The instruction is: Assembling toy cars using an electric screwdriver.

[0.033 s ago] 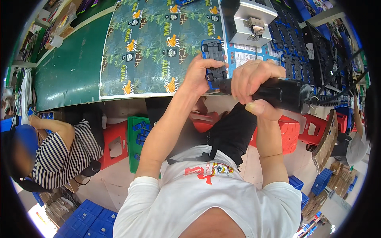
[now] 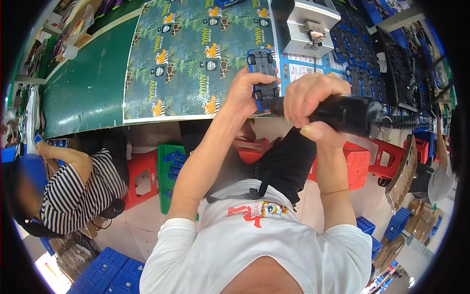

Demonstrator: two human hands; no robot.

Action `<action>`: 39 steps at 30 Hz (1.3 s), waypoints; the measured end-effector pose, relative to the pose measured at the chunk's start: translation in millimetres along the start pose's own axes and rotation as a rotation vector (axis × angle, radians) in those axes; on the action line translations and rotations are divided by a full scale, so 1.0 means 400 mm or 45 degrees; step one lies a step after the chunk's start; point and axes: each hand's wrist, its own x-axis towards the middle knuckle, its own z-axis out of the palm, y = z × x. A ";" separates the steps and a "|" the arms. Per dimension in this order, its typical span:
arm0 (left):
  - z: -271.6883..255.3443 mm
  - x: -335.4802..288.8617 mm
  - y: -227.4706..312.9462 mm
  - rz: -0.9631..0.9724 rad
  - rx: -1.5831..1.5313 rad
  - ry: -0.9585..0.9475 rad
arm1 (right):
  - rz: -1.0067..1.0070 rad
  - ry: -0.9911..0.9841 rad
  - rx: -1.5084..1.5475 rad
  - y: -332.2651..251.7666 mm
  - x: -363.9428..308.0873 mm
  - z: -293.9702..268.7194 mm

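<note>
Closest to me, the right hand (image 2: 316,100) is wrapped firmly around a black cylindrical tool (image 2: 345,113), just right of the blue toy car (image 2: 264,66). A coiled cord (image 2: 404,122) trails from the tool, farther right of the car. The tool's front end meets the car's near right corner; I can't tell whether its tip touches. The left hand (image 2: 241,95), at the car's left side, pinches it, thumb across the dark underside, which faces up.

I'd judge the step in hand to be working the tool on that underside. The next move seems to call for a steady car and a well-aligned tip.

Past the hands, an animal-printed sheet (image 2: 188,73) spreads left of the car. A metal device (image 2: 311,41) stands beyond it to the right, and farther right sit rows of upturned cars (image 2: 353,56).
</note>
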 end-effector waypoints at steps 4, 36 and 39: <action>-0.006 -0.007 -0.002 0.016 0.004 -0.031 | -0.003 0.020 0.010 -0.023 -0.004 -0.012; 0.002 -0.015 0.008 -0.039 0.081 -0.055 | -0.054 -0.249 -0.203 -0.004 0.011 -0.010; -0.007 -0.011 0.003 -0.062 0.128 -0.066 | -0.096 -0.192 -0.116 0.002 0.001 0.006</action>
